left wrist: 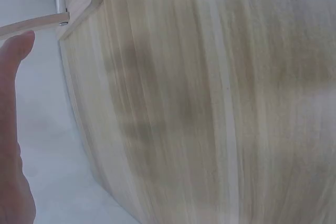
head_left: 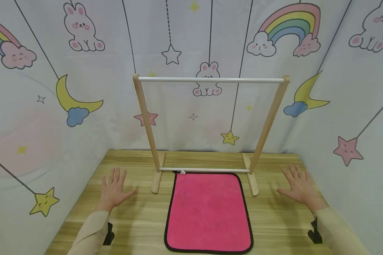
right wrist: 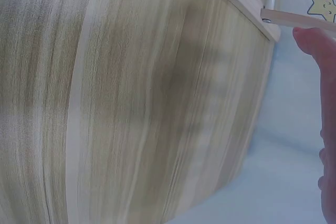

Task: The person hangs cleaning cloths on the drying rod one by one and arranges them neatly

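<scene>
Between the hands, a pink cloth (head_left: 209,212) with black edging lies flat on the wooden table, a small white tag at its upper left corner. Behind it stands a wooden rack (head_left: 148,122) with a white top bar (head_left: 210,80) and a white lower bar (head_left: 204,170). To the left of the cloth is my left hand (head_left: 113,189), palm down with fingers spread, holding nothing. My right hand (head_left: 298,186) is spread the same way beyond the rack's right foot (head_left: 250,175). Each wrist view shows only part of a hand and its shadow on the wood.
The wood-grain table (head_left: 140,219) reaches back to a pale curtain (head_left: 185,117) printed with rabbits, stars, moons and rainbows. That curtain also closes in the left and right sides. A black strap piece (head_left: 109,235) hangs at the left wrist, another black piece (head_left: 315,233) at the right.
</scene>
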### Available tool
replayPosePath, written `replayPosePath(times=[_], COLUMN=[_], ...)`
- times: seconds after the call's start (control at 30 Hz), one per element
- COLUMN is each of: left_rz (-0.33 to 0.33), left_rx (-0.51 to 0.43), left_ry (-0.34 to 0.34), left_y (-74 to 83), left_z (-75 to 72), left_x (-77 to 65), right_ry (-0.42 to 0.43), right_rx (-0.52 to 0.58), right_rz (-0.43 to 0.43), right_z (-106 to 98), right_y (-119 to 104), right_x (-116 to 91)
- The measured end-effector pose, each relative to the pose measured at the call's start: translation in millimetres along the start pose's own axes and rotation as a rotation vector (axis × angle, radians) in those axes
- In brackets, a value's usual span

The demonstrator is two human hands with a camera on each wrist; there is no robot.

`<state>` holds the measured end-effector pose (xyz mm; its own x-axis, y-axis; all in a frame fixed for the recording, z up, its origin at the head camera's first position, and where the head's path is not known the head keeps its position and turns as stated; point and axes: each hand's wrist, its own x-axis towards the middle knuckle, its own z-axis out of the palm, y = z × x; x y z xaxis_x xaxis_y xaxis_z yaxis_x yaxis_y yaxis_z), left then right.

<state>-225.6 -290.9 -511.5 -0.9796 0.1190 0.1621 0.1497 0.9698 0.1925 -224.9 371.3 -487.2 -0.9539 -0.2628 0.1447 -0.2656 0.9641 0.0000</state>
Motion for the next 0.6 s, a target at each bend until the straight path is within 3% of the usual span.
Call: replayPosePath(times=[0.37,0.6], left_rz=[0.005,0.021], left_rx=[-0.083,-0.156], left_ry=[0.009,0.043], left_y=[8.7,19.3], left_z=[-3.7,-9.7], left_x=[14.2,34.6], right_ry=[0.011,-0.034], right_rx=[0.033,0.102], right_rz=[-0.028,-0.015], right_z=[-1,-2], right_y=[-2,-7], right_x=[0,4])
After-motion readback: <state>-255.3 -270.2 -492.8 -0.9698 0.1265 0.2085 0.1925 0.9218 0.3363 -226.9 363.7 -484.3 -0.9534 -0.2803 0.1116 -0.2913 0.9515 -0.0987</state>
